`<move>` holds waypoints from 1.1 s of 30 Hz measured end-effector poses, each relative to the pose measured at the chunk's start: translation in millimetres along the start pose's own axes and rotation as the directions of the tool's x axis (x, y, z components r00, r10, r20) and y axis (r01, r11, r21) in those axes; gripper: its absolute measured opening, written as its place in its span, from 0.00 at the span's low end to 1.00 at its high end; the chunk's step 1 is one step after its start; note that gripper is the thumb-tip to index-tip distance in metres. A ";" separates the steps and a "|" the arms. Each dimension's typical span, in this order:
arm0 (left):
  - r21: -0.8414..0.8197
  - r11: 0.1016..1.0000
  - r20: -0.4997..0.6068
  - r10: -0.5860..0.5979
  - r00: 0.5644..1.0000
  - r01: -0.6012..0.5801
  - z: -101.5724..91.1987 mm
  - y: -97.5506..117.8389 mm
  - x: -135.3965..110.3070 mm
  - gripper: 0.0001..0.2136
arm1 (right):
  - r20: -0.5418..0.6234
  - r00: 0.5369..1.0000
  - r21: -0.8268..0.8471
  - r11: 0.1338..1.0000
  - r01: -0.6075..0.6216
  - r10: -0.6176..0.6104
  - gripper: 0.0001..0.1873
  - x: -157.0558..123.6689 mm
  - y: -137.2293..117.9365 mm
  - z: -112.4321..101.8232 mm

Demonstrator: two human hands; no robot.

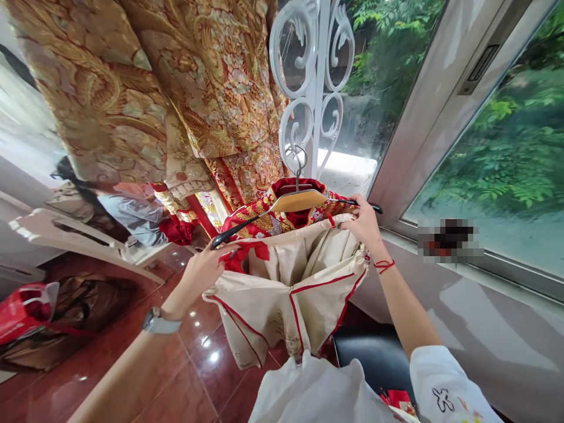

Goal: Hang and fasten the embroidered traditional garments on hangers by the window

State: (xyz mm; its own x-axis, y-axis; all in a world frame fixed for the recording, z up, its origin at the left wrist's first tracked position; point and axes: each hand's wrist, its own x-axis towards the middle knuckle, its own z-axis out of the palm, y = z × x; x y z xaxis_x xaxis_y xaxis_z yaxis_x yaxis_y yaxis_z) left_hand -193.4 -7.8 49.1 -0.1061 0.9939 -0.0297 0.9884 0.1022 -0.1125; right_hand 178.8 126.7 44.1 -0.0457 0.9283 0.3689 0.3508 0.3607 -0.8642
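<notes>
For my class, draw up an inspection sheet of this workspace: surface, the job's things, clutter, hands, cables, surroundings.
Surface: glossy red-brown tiled floor; the garment is held up above it.
Job's things: cream garment with red piping, waist opened out; hanger with black ends; red-and-gold garment behind the hanger.
Clutter: red bag and brown bag on the floor at picture left.
Hands: left hand and right hand grip the cream waist near the hanger's ends.
Cables: nothing seen.
Surroundings: gold patterned garments, white scrollwork, window, black seat.
</notes>
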 end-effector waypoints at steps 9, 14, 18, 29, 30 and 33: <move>-0.275 0.921 -0.009 0.284 0.959 -0.276 18.0 -36.1 20.6 0.27 | 0.017 0.999 0.021 0.999 -0.040 0.040 0.28 14.7 -12.0 -0.7; -0.431 0.853 -0.044 0.308 0.950 -0.296 49.8 -37.7 27.8 0.27 | 0.013 0.999 0.007 0.999 -0.032 0.032 0.27 15.3 -12.7 0.2; -0.542 0.789 -0.067 0.303 0.951 -0.289 55.2 -35.5 32.5 0.27 | -0.011 1.000 -0.052 0.999 0.016 -0.017 0.23 10.7 -12.3 -1.6; -0.423 0.865 -0.051 0.273 0.961 -0.268 -14.0 -24.3 42.6 0.28 | -0.010 0.991 -0.138 0.981 0.134 -0.137 0.21 3.2 -16.1 -17.8; -0.365 0.899 -0.057 0.239 0.969 -0.243 -22.6 -19.7 38.7 0.29 | -0.012 0.988 -0.151 0.977 0.149 -0.153 0.21 2.9 -16.1 -19.3; -0.222 0.956 -0.065 0.181 0.981 -0.191 -49.5 -7.3 23.2 0.30 | -0.022 0.982 -0.190 0.965 0.181 -0.188 0.21 0.5 -16.8 -22.6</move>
State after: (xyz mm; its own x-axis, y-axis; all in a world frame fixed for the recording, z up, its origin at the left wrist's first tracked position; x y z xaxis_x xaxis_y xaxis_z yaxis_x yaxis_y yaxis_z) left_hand -197.7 16.5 98.3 0.0814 0.9966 0.0155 0.9894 -0.0827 0.1191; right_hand 194.0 119.1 66.5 -0.0906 0.8417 0.5323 0.5082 0.4987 -0.7022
